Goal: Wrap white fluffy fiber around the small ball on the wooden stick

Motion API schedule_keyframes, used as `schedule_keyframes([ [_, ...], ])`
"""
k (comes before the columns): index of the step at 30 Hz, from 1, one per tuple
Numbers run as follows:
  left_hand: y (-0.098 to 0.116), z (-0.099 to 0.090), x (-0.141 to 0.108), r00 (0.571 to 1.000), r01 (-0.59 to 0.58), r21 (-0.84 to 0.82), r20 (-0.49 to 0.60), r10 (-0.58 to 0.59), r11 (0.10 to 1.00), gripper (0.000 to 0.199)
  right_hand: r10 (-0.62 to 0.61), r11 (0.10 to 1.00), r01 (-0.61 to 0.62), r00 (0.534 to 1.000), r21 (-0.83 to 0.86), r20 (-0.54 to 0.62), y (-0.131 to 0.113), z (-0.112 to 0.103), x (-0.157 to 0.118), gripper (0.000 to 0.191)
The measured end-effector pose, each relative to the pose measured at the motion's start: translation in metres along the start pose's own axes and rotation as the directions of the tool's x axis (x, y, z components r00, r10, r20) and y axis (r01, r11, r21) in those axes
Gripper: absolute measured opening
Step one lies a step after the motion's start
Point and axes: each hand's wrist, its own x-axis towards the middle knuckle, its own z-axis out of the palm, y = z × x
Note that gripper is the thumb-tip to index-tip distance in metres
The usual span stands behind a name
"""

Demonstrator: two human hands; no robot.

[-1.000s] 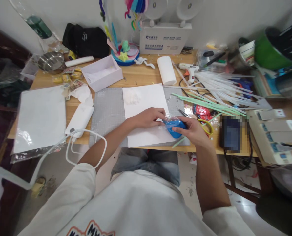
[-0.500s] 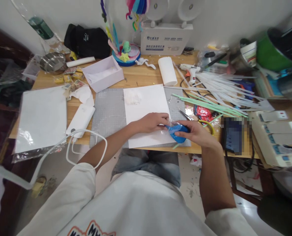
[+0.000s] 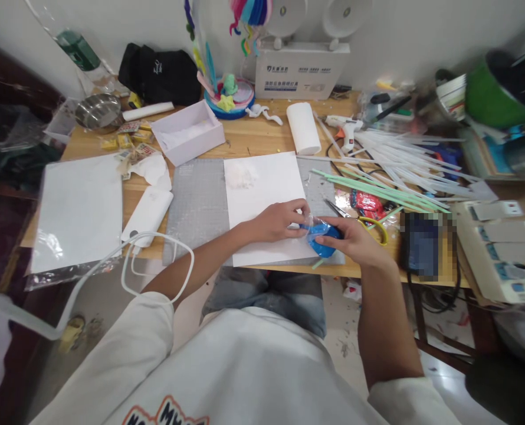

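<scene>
A soft-looking blue lump in a clear plastic bag (image 3: 323, 243) is held over the right edge of the white sheet (image 3: 269, 189). My right hand (image 3: 355, 239) grips it from the right, thumb on the near face. My left hand (image 3: 286, 221) has its fingers bent and pinches the loose clear plastic at the bag's left end. Under the sheet lies a grey cutting mat (image 3: 196, 200). Just right of the bag are scissors with yellow handles (image 3: 380, 230), partly behind my right hand. A short pale green strip (image 3: 318, 264) sticks out below the bag.
Green sticks (image 3: 377, 189) and white glue sticks (image 3: 404, 153) spread out at the right, by a glue gun (image 3: 346, 128). A white paper roll (image 3: 304, 128) and an open box (image 3: 189, 133) stand behind. A white cable (image 3: 123, 283) loops over my left arm.
My left fingers have curled and risen slightly at the plastic's end. The bag stays in my right hand at nearly the same spot. The whole view has shifted a little.
</scene>
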Motion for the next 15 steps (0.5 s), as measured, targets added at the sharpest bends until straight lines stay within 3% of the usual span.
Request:
schedule_keyframes([
  [6,0.0,-0.005,0.004,0.997,-0.015,-0.165,-0.081,0.002,0.986,0.02,0.055,0.992,-0.037,0.987,0.124,-0.148,0.006,0.007,-0.001,0.061],
  [12,-0.01,-0.004,0.009,0.968,0.036,-0.444,-0.205,-0.141,0.895,0.022,0.004,1.0,0.004,0.964,0.028,-0.265,-0.005,0.003,-0.004,0.054],
  [15,-0.009,-0.008,0.011,0.954,0.069,-0.541,-0.21,-0.214,0.838,0.022,-0.029,0.999,0.014,0.946,-0.046,-0.323,-0.009,0.0,-0.006,0.052],
])
